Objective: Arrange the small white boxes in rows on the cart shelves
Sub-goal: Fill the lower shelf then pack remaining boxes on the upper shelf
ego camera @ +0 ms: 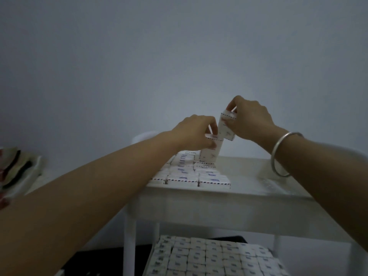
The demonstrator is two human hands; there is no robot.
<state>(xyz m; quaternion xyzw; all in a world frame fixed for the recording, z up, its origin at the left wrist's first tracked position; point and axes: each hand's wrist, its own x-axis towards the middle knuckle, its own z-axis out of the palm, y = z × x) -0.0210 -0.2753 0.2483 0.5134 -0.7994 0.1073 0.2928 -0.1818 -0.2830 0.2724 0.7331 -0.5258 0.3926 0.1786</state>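
Head camera: the left hand (pixel 196 132) has its fingers curled round the lower part of a leaning column of small white boxes (pixel 210 152). The right hand (pixel 251 121) pinches the column's upper boxes (pixel 228 124) between thumb and fingers. The column's foot rests on the laid rows (pixel 191 176), which lie just below and nearer than both hands on the cart's top shelf (pixel 245 168). Far beneath the hands, a packed layer of boxes (pixel 215 255) covers the shelf below.

The column appears to kink where the two grips meet. If the hands move out of step, or either grip eases, it would likely buckle. Loose boxes could then drop onto the laid rows and knock them crooked, or tumble past the shelf edge beyond the hands. The bracelet (pixel 282 154) on the right wrist might also clip a box in passing.
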